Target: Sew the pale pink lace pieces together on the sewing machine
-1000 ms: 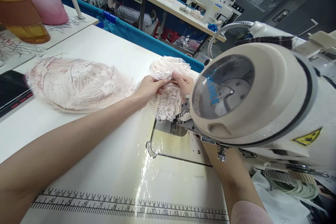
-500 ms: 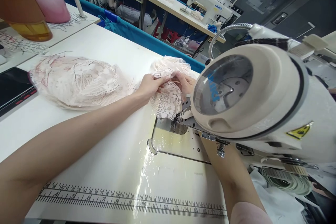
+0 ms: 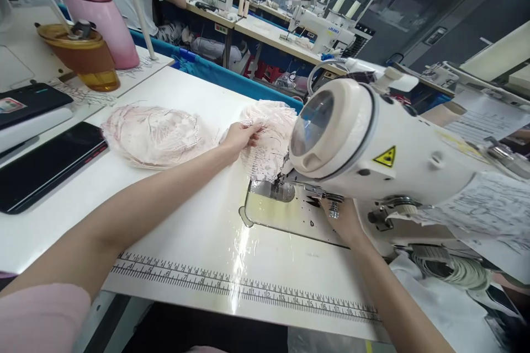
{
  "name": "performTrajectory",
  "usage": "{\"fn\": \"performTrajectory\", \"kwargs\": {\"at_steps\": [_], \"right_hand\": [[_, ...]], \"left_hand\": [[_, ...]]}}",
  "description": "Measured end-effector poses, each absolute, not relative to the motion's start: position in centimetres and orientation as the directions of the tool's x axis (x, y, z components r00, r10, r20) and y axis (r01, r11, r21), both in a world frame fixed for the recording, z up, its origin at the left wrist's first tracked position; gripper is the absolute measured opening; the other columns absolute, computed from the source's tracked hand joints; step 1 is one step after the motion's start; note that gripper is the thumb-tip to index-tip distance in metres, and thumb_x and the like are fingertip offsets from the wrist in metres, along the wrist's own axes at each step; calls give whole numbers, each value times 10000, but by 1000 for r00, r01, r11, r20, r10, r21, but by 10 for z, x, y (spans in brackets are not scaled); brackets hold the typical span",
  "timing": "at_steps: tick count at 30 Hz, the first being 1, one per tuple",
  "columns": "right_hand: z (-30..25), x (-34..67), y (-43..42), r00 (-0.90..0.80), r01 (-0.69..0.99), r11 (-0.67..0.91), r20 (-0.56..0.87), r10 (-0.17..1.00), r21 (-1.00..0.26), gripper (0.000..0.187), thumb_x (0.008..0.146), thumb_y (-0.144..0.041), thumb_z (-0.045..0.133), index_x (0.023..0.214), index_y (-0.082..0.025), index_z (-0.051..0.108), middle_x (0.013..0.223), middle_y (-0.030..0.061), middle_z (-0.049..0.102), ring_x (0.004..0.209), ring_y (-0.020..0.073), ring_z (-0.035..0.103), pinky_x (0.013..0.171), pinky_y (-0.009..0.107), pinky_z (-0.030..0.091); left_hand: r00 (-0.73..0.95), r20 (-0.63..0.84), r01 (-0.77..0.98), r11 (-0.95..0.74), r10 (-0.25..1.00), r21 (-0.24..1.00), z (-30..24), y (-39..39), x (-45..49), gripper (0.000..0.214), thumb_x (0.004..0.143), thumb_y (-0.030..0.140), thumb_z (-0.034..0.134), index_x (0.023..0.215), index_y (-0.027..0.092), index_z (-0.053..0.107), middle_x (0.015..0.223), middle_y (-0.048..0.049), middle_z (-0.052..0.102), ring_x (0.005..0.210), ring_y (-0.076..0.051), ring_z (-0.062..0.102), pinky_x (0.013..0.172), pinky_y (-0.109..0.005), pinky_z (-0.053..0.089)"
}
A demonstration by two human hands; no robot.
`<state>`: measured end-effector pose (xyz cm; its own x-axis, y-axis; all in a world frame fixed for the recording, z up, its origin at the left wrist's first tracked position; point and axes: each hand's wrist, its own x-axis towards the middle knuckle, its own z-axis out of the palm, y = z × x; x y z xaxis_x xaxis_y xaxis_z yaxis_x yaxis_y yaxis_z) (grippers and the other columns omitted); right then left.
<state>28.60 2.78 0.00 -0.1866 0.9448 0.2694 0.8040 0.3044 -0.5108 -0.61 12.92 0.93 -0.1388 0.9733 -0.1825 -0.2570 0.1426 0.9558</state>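
Note:
My left hand [image 3: 242, 139] pinches a piece of pale pink lace [image 3: 267, 157] behind the needle area of a white sewing machine [image 3: 351, 132]. The lace's near edge lies by the presser foot [image 3: 278, 179], over the metal needle plate [image 3: 285, 193]. My right hand [image 3: 343, 222] is under the machine's arm, to the right of the needle, off the lace. Machine parts hide its fingers. A dark pointed shape lies just left of it, too unclear to name. More pale pink lace [image 3: 159, 135] lies bunched on the table left of my left hand, with loose threads on it.
A black phone [image 3: 49, 168] lies at the left, with an amber cup [image 3: 93, 60] and a pink bottle [image 3: 103, 22] beyond it. A printed ruler [image 3: 248, 288] runs along the table's front edge. Other sewing machines and people are in the background.
My right hand has let go of the lace and moved back toward me, under the machine's arm. My left hand keeps its hold on the lace. The camera view has shifted.

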Motion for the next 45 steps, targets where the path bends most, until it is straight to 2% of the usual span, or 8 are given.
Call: {"fn": "performTrajectory", "kwargs": {"at_steps": [2, 7, 16, 24, 29, 35, 41, 45], "right_hand": [[3, 284, 10, -236, 803, 338, 258, 937, -491, 322, 927, -447, 547, 832, -185, 708, 797, 55, 665, 799, 221, 643, 692, 358, 547], [-1, 276, -20, -465, 758, 604, 444, 766, -248, 279, 965, -330, 507, 1181, -258, 668, 1150, 96, 655, 1092, 258, 619, 915, 447, 534], [-9, 275, -21, -584, 704, 710, 563, 586, -9, 287, 960, -287, 517, 1202, -182, 631, 1190, 132, 639, 1121, 291, 602, 1046, 575, 450], [-9, 274, -22, -608, 692, 721, 576, 546, 47, 266, 961, -278, 518, 1150, -145, 649, 1115, 133, 656, 1063, 278, 627, 1060, 568, 453], [-6, 272, -24, -604, 700, 712, 586, 540, 65, 273, 961, -275, 514, 1137, -126, 659, 1083, 128, 668, 1020, 271, 631, 1061, 555, 458], [-5, 273, -24, -594, 708, 704, 592, 545, 61, 249, 934, -247, 564, 1116, -120, 676, 1089, 127, 673, 1033, 269, 623, 1075, 543, 449], [-5, 272, -25, -574, 719, 695, 580, 578, 20, 242, 936, -234, 560, 1132, -143, 670, 1090, 113, 673, 1055, 247, 618, 1106, 530, 425], [-6, 274, -26, -539, 737, 674, 563, 627, -45, 223, 946, -232, 538, 1119, -195, 673, 1124, 90, 674, 1060, 226, 625, 1122, 525, 410]], "left_hand": [[-114, -186, -226, 156, 976, 962, 7, 130, -7, 220, 907, 316, 646, 936, 98, 658, 824, -36, 651, 689, -111, 612, 635, -247, 529], [-46, -192, -139, 184, 980, 973, 7, 130, -5, 360, 937, 367, 596, 1223, 151, 568, 1211, -98, 599, 1035, -217, 619, 871, -426, 552], [34, -103, 75, 100, 994, 992, 42, 90, -16, 366, 925, 346, 618, 1213, 125, 576, 1218, -119, 600, 1041, -220, 623, 879, -418, 552], [-132, 163, 603, -51, 978, 796, 60, 5, -102, 319, 766, 244, 695, 1083, 214, 673, 1317, -69, 601, 1293, -285, 465, 1104, -439, 360], [-222, 262, 786, 14, 939, 618, 52, 3, -129, 105, 728, 282, 682, 758, 190, 640, 970, -65, 687, 1059, -283, 571, 899, -363, 417], [-285, 319, 792, 35, 904, 609, 71, 14, -125, 407, 921, 390, 382, 575, 188, 452, 519, 8, 443, 563, -146, 463, 539, -272, 303], [160, 134, 777, -209, 978, 595, 72, -37, -52, 429, 938, 489, 462, 723, 175, 659, 738, -34, 700, 675, -168, 628, 601, -272, 471], [714, 67, 600, -659, 697, 454, 55, -82, -13, 365, 1018, 329, 366, 1231, 211, 638, 1345, -51, 621, 1262, -186, 568, 1078, -369, 454]]}}
